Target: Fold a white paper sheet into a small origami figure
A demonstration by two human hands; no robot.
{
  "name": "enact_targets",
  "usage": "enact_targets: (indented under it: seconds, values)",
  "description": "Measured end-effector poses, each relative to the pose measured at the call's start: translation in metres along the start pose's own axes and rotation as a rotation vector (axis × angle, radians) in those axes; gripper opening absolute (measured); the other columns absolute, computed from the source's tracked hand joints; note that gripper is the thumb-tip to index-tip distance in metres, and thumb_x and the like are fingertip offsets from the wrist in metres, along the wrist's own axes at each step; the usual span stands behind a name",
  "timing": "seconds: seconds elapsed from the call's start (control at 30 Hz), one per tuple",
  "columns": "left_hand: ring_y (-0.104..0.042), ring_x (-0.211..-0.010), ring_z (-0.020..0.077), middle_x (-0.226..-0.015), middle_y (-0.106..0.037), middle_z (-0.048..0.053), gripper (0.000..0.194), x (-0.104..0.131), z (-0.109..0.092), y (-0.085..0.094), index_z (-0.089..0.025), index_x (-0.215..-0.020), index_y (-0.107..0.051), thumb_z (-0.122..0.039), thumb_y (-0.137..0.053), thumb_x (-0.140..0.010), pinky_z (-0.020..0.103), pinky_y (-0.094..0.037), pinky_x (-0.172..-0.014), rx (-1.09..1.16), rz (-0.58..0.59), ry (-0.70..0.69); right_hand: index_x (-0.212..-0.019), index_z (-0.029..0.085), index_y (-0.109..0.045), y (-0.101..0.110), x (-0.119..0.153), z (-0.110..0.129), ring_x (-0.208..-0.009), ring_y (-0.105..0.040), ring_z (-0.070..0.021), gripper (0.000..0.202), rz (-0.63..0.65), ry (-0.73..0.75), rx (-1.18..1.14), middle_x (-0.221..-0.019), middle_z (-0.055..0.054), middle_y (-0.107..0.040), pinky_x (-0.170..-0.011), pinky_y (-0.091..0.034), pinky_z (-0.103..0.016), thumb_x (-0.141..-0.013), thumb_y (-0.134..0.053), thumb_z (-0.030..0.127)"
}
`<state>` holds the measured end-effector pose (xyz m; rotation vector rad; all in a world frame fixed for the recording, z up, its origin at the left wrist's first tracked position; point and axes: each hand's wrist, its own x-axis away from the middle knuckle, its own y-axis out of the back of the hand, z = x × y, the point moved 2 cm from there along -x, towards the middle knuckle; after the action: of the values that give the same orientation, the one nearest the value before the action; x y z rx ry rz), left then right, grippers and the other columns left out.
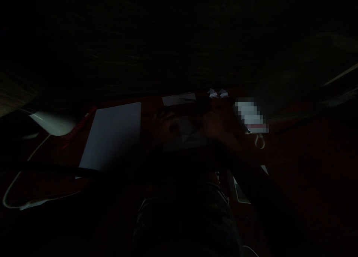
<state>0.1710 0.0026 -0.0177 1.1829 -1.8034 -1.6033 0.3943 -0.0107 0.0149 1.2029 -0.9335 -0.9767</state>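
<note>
The view is very dark. My left hand [162, 125] lies at the left side of a pale sheet of paper [186, 143], its fingers apart. Over the right side of that sheet is my right hand [214, 123], with the fingers curled closed; whatever may be in them is lost in shadow. A small light triangular patch, perhaps a fold, shows on the sheet between the hands. Beyond them lies a narrow white paper strip [179, 99]. Two small folded paper pieces [212, 93] stand near the far edge.
A stack of white paper [116, 134] lies left on the reddish table [152, 104]. Farther left are a long red object [81, 126] and a white lamp-like shape [54, 123] with a cable [37, 149]. At right lies a blurred-out phone-like device [250, 115] with a pale loop [260, 142].
</note>
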Motion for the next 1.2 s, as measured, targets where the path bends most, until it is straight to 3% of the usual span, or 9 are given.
enact_targets:
  seconds: [0.13, 0.5, 0.67, 0.87, 1.2]
  values:
    - [-0.053, -0.138, 0.0358, -0.145, -0.066, 0.006, 0.042, 0.001, 0.0, -0.003, -0.036, -0.142, -0.071, -0.036, -0.06, -0.102, 0.059, -0.04, -0.117, -0.002, 0.008, -0.027, -0.132, 0.021, -0.081, -0.006, -0.001, 0.001, -0.115, -0.076, -0.0345, 0.04, 0.011, 0.109, -0.021, -0.126, -0.016, -0.082, -0.093, -0.059, -0.042, -0.105, -0.053, 0.025]
    - [-0.051, -0.137, 0.0359, -0.146, -0.063, 0.006, 0.037, 0.002, 0.0, -0.002, -0.038, -0.137, -0.075, -0.034, -0.062, -0.103, 0.059, -0.042, -0.117, -0.026, 0.014, -0.036, -0.137, 0.021, -0.079, -0.002, -0.001, 0.008, -0.12, -0.075, -0.0338, 0.043, 0.041, 0.143, 0.003, -0.141, -0.016, -0.076, -0.092, -0.058, -0.041, -0.104, -0.051, 0.021]
    - [-0.051, -0.137, 0.0375, -0.151, -0.059, 0.008, 0.037, 0.002, 0.004, 0.001, -0.037, -0.135, -0.077, -0.042, -0.067, -0.1, 0.059, -0.043, -0.114, -0.041, -0.004, 0.04, -0.127, 0.025, -0.084, 0.0, 0.0, 0.008, -0.112, -0.078, -0.0323, 0.04, 0.014, 0.121, 0.024, -0.125, -0.013, -0.083, -0.088, -0.057, -0.038, -0.102, -0.054, 0.026]
    - [-0.05, -0.139, 0.04, -0.155, -0.057, 0.008, 0.042, 0.002, 0.008, 0.002, -0.036, -0.137, -0.076, -0.05, -0.071, -0.097, 0.063, -0.042, -0.115, -0.051, -0.018, 0.081, -0.116, 0.018, -0.087, 0.003, 0.003, 0.008, -0.106, -0.08, -0.034, 0.038, 0.018, 0.076, 0.069, -0.113, -0.017, -0.085, -0.082, -0.057, -0.038, -0.099, -0.055, 0.03]
    - [-0.051, -0.141, 0.0379, -0.155, -0.059, 0.008, 0.046, 0.002, 0.009, 0.001, -0.035, -0.139, -0.074, -0.05, -0.074, -0.096, 0.06, -0.04, -0.118, -0.06, -0.021, 0.096, -0.111, 0.015, -0.087, 0.007, 0.003, 0.007, -0.11, -0.08, -0.0365, 0.038, 0.027, 0.049, 0.081, -0.115, -0.019, -0.084, -0.082, -0.057, -0.038, -0.1, -0.055, 0.031]
